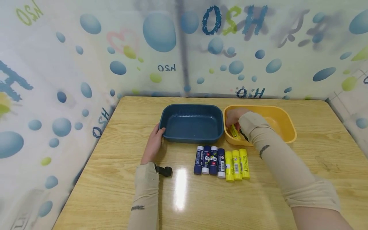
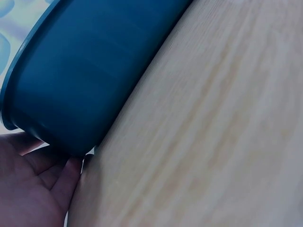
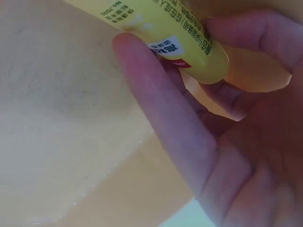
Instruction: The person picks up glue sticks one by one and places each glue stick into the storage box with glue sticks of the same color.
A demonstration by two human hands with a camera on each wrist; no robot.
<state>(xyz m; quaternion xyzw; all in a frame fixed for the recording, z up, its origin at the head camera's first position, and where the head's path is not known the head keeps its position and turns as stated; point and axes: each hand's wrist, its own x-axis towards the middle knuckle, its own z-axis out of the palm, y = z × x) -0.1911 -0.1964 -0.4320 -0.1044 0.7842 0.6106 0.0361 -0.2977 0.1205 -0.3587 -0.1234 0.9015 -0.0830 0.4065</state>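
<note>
Filling four o'clock, nearest the lens, with a beige right sleeve (image 1: 290, 171)! Pinching a yellow glue stick (image 3: 156, 30) in the right hand (image 1: 236, 115), down inside the yellow tray (image 1: 277, 123) at three o'clock. Gripping the blue tray (image 1: 192, 127) by its left side with the left hand (image 1: 153, 140) at eight. Counting four navy sticks (image 1: 213, 162) at five o'clock and three yellow sticks (image 1: 237, 165) at four, side by side on the table (image 1: 100, 179). Can't tell loading from unloading. If loading, looking early: with just one stick visible inside, seven outside, none in the blue tray. If unloading, nearly done!
</note>
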